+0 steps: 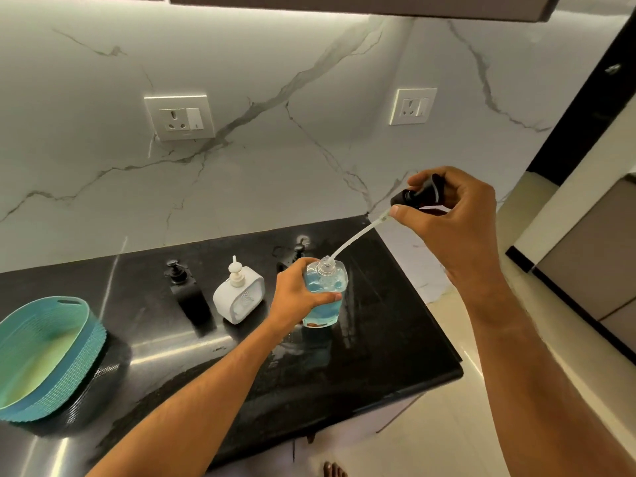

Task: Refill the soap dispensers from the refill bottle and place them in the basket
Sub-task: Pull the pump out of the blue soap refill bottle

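My left hand [298,291] grips a clear dispenser bottle [325,294] with blue soap in it, held upright on the black counter. My right hand [451,215] holds the black pump head [418,196] up and to the right of the bottle. The pump's thin white tube [354,237] slants down, and its lower end is still in the bottle's open neck. A white dispenser [238,294] and a black dispenser [187,290] stand side by side left of the bottle. The teal basket [44,356] sits at the far left, with nothing visible inside.
The black counter [378,339] ends at a corner on the right, with pale floor tiles beyond it. A marble wall with two sockets [180,117] rises behind. A small dark object [298,251] stands behind the clear bottle. A bare foot [334,469] shows at the bottom edge.
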Available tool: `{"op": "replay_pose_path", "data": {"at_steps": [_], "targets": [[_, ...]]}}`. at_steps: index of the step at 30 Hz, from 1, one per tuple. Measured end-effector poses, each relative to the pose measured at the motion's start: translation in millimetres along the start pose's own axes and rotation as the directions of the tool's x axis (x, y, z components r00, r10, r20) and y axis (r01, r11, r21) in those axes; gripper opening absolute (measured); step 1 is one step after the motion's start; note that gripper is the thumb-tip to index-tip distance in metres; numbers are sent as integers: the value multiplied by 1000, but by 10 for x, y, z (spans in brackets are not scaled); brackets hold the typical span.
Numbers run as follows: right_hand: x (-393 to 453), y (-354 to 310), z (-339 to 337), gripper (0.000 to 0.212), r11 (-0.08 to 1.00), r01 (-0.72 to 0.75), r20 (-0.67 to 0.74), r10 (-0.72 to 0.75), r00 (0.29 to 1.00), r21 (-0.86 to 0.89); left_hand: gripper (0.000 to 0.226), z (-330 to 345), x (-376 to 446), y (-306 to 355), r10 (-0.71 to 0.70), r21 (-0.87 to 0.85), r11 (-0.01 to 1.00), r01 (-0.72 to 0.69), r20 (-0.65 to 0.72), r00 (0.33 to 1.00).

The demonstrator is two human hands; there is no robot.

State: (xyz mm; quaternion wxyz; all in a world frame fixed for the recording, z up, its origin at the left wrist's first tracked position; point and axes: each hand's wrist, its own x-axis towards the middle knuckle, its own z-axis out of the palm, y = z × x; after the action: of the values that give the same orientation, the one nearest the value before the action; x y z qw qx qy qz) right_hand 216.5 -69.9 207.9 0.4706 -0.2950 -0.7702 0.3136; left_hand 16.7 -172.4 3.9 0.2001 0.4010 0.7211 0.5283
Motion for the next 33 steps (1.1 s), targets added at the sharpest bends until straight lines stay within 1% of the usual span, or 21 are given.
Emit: {"op": "replay_pose_path", "data": {"at_steps": [6,11,17,21,25,27,30,33], "targets": [[159,217,-230,25,999,-28,-79,29,996,22,70,283,272,108,-6,-19,1000,5,-8,1000],[304,482,-376,27,998,-46,-144,51,988,43,73,479,473,153,-15,-25,1000,14,-27,1000],[381,869,-409,25,989,-103,-176,120,977,104,74,660,718,141,-43,-11,999,43,-37,998],[310,1273,-237,25,984,-138,-198,158,967,112,72,777,849,150,-48,1,999,48,-24,999],[109,1804,102,26,981,-190,-203,194,960,38,72,868,950,104,-59,12,998,59,-11,998],[-44,2017,281,23,978,-209,-210,203,956,-5,72,891,970,53,-68,15,998,68,-14,998],[-272,2242,513,21,964,-259,-168,246,955,-59,70,912,985,-13,-80,22,996,81,-22,997],[-457,2403,692,22,942,-327,-119,317,941,-73,72,904,1010,-46,-93,20,995,94,-35,995]]}}
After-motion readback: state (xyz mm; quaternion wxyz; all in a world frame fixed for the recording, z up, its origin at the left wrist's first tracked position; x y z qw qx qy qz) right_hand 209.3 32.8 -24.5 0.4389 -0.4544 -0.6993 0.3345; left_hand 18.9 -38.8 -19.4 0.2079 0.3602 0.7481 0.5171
